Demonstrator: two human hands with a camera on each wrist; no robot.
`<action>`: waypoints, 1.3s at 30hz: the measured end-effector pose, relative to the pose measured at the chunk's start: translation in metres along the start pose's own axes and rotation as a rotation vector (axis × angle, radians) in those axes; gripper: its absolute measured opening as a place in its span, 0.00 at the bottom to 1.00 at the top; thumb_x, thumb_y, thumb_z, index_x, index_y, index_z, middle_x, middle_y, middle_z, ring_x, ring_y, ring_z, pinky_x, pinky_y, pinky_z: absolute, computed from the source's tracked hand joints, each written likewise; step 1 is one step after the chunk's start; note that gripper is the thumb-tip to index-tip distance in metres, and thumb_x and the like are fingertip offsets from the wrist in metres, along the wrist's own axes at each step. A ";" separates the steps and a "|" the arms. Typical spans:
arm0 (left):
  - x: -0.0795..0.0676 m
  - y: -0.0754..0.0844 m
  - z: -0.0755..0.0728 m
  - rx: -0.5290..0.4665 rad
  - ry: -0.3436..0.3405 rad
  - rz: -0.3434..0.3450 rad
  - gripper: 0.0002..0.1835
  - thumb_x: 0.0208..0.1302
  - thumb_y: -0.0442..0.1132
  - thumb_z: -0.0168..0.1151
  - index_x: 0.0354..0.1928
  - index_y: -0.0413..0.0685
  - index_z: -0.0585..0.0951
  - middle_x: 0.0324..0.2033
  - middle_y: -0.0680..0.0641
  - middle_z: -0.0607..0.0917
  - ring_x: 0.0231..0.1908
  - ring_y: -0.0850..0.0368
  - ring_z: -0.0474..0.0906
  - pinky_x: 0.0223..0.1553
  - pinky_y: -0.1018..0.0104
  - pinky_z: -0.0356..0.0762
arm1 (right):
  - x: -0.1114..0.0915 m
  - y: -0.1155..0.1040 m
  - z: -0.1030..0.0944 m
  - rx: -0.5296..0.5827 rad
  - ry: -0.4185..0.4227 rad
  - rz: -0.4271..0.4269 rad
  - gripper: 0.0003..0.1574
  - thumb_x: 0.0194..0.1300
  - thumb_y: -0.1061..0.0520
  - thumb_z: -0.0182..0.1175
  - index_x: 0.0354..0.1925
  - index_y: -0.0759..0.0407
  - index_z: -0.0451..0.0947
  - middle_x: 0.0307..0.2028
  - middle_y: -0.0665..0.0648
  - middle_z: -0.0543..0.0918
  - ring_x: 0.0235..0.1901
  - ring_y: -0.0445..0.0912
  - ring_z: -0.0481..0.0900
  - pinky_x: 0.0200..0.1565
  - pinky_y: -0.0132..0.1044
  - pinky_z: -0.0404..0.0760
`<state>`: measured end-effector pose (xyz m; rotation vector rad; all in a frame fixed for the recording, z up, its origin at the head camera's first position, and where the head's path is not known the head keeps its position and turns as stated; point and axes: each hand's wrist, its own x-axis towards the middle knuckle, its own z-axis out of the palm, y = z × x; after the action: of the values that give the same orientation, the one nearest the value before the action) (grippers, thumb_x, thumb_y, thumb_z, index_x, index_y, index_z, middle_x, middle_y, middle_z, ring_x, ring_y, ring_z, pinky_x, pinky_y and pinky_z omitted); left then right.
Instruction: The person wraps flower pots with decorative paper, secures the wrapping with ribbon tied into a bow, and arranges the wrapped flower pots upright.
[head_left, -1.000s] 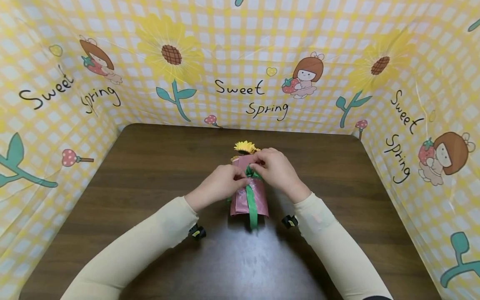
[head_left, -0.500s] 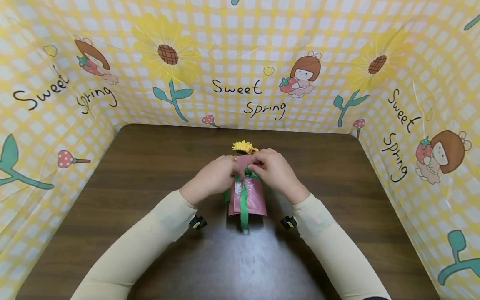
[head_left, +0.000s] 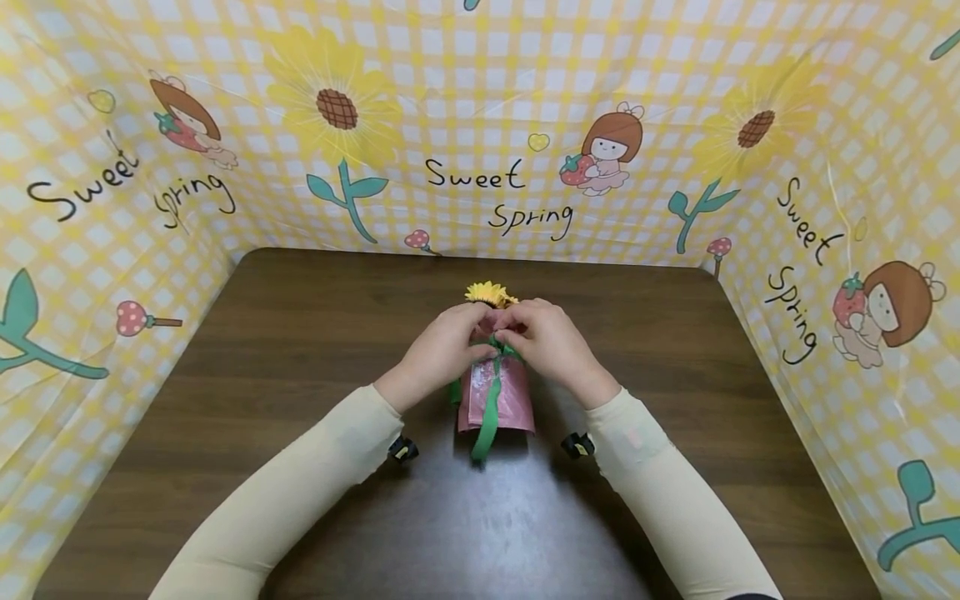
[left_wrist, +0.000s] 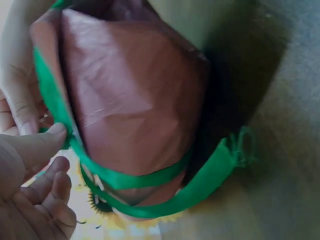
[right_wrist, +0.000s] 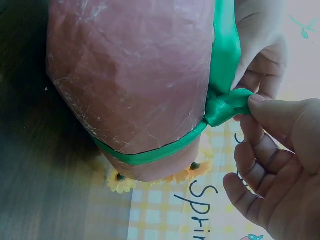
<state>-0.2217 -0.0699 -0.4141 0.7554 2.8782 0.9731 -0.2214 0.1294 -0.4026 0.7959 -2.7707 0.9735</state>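
Note:
A small bouquet in pink wrapping (head_left: 516, 396) lies on the table, its yellow flowers (head_left: 487, 293) pointing away from me. Green ribbon (right_wrist: 227, 107) circles the wrapping and is knotted on the upper side. My right hand (head_left: 555, 346) pinches a short loop of ribbon at the knot between thumb and forefinger. Close beside it, my left hand (head_left: 442, 350) has its thumb on the ribbon at the knot, with the forefinger partly hidden. One ribbon tail (head_left: 489, 417) hangs toward me over the wrapping. A frayed ribbon end (left_wrist: 225, 155) sticks out in the left wrist view.
The dark wooden table (head_left: 300, 333) surrounds the bouquet. A yellow checked cloth (head_left: 480, 100) with printed sunflowers walls the back and both sides. Black wrist devices (head_left: 577, 445) sit beneath both sleeves.
My left hand drew back left, then came in again to the knot beside the right hand. The hanging ribbon tail swung left. The right hand stays nearly still.

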 end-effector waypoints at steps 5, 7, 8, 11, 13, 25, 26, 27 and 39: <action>0.003 -0.001 0.009 0.018 0.023 0.031 0.19 0.67 0.41 0.70 0.59 0.54 0.81 0.46 0.52 0.86 0.45 0.55 0.80 0.47 0.56 0.81 | 0.000 -0.001 0.001 0.011 0.000 0.001 0.03 0.67 0.54 0.70 0.37 0.51 0.86 0.37 0.47 0.85 0.43 0.44 0.79 0.44 0.40 0.81; 0.003 -0.001 0.011 0.011 0.024 0.040 0.19 0.68 0.40 0.68 0.60 0.55 0.81 0.48 0.53 0.86 0.46 0.56 0.80 0.48 0.56 0.80 | 0.000 -0.001 0.001 0.022 -0.001 0.000 0.03 0.66 0.54 0.71 0.36 0.51 0.86 0.36 0.47 0.86 0.42 0.44 0.79 0.44 0.40 0.81; 0.003 0.000 0.012 0.011 0.024 0.046 0.19 0.69 0.40 0.68 0.61 0.55 0.81 0.50 0.53 0.86 0.47 0.56 0.80 0.50 0.56 0.80 | 0.000 0.000 0.001 0.026 -0.003 -0.001 0.03 0.67 0.54 0.71 0.36 0.51 0.86 0.37 0.47 0.86 0.42 0.44 0.79 0.44 0.40 0.81; 0.003 0.001 0.012 -0.007 0.038 0.049 0.18 0.70 0.39 0.66 0.61 0.55 0.82 0.53 0.52 0.86 0.50 0.58 0.81 0.52 0.57 0.81 | -0.001 0.002 -0.001 0.055 -0.016 0.005 0.03 0.67 0.53 0.70 0.38 0.50 0.87 0.38 0.46 0.85 0.42 0.43 0.79 0.44 0.39 0.81; 0.002 0.001 0.013 -0.013 0.051 0.037 0.18 0.70 0.39 0.66 0.61 0.55 0.82 0.53 0.52 0.86 0.46 0.58 0.81 0.49 0.59 0.81 | -0.002 0.003 -0.002 0.089 -0.023 0.014 0.04 0.68 0.52 0.69 0.41 0.50 0.87 0.39 0.46 0.86 0.42 0.42 0.80 0.44 0.39 0.82; 0.002 0.002 0.017 -0.005 0.082 -0.014 0.05 0.68 0.38 0.67 0.36 0.54 0.79 0.29 0.53 0.80 0.34 0.55 0.74 0.36 0.61 0.73 | -0.003 0.012 0.000 0.025 -0.154 0.198 0.11 0.74 0.50 0.62 0.35 0.53 0.84 0.27 0.50 0.80 0.26 0.44 0.73 0.29 0.36 0.73; 0.002 0.002 0.017 -0.004 0.082 -0.020 0.07 0.67 0.38 0.67 0.34 0.53 0.77 0.28 0.52 0.79 0.33 0.54 0.73 0.35 0.61 0.73 | -0.003 0.012 0.000 0.042 -0.153 0.200 0.12 0.74 0.51 0.62 0.33 0.53 0.83 0.25 0.50 0.79 0.25 0.44 0.72 0.29 0.36 0.72; 0.002 0.002 0.017 -0.005 0.082 -0.025 0.08 0.67 0.37 0.67 0.33 0.53 0.77 0.28 0.52 0.78 0.33 0.54 0.73 0.34 0.61 0.73 | -0.003 0.012 0.000 0.059 -0.148 0.202 0.12 0.74 0.51 0.62 0.32 0.54 0.83 0.24 0.50 0.78 0.24 0.44 0.72 0.28 0.36 0.71; 0.000 0.005 0.017 0.009 0.108 -0.059 0.08 0.65 0.39 0.67 0.34 0.54 0.75 0.26 0.52 0.77 0.30 0.54 0.72 0.30 0.62 0.71 | -0.003 0.018 0.000 0.308 -0.221 0.260 0.18 0.78 0.53 0.54 0.33 0.62 0.80 0.21 0.51 0.69 0.22 0.44 0.67 0.27 0.36 0.67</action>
<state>-0.2169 -0.0568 -0.4251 0.6340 2.9786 1.0260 -0.2285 0.1428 -0.4131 0.6180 -3.0107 1.4701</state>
